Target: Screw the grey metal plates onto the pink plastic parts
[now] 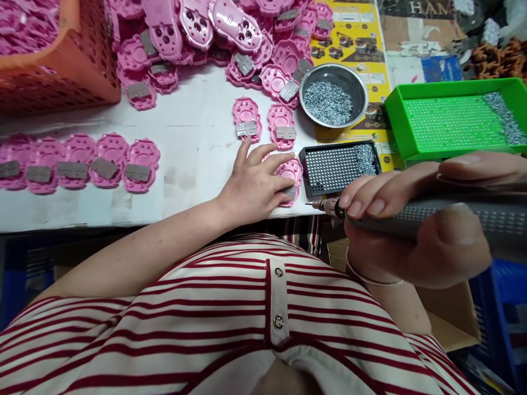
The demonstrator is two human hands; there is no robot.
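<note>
My left hand lies over a pink plastic shell near the table's front edge. Its thumb and index finger press on the grey plate area of that shell, while the other fingers are spread. Two more pink shells with grey metal plates, a left one and a right one, lie just beyond my fingertips. In my right hand is a grey electric screwdriver, gripped with fingers wrapped round it. Its thin bit points left, close to the held shell and apart from it.
A black perforated tray with screws sits right of the shell. Behind it stand a metal bowl of screws and a green tray. Several shells line up at left. An orange basket and a shell pile are behind.
</note>
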